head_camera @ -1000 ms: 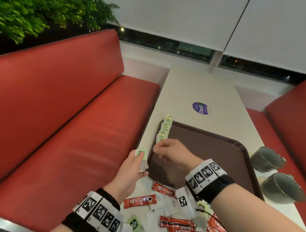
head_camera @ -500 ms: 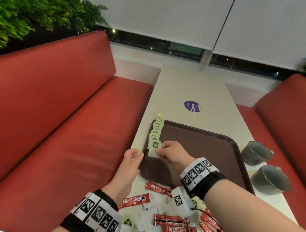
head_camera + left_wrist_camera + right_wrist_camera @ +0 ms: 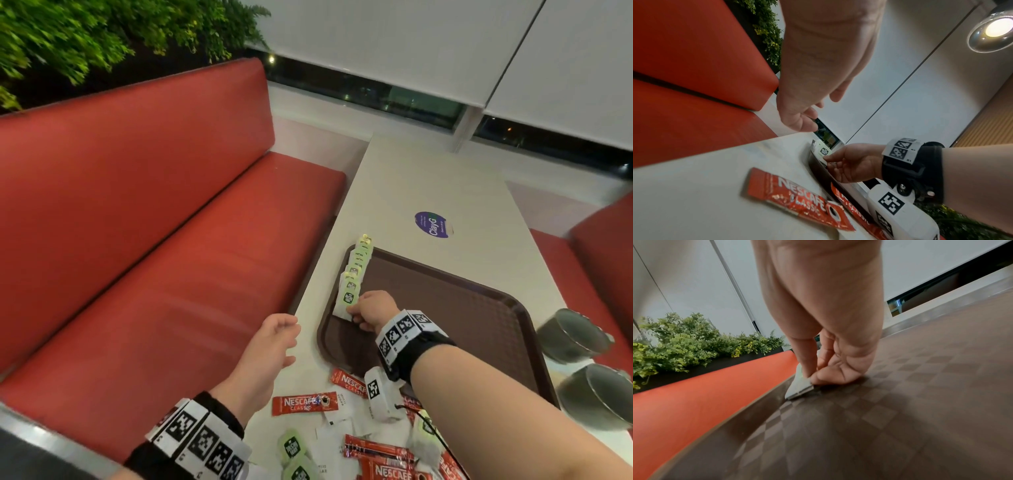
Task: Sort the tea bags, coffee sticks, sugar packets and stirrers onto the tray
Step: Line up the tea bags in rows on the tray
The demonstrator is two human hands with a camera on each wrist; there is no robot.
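Note:
A brown tray (image 3: 462, 308) lies on the white table (image 3: 445, 185). Along its left rim leans a row of green-labelled tea bags (image 3: 358, 263). My right hand (image 3: 356, 313) pinches the nearest tea bag (image 3: 346, 303) at the row's near end; the right wrist view shows thumb and finger pinching the tea bag (image 3: 799, 386) as it touches the tray (image 3: 900, 402). My left hand (image 3: 287, 334) hovers empty with relaxed fingers at the table's left edge. Red coffee sticks (image 3: 305, 402), white sugar packets (image 3: 334, 442) and loose tea bags (image 3: 291, 447) lie scattered near me.
Two grey cups (image 3: 575, 337) stand right of the tray. A purple round sticker (image 3: 432, 224) is on the table beyond the tray. Red bench seats (image 3: 154, 257) flank the table on both sides, with plants (image 3: 85, 37) behind the left one.
My left hand passed a tea bag to the right hand and has drawn back empty. The right hand has brought that tea bag to the near end of the row.

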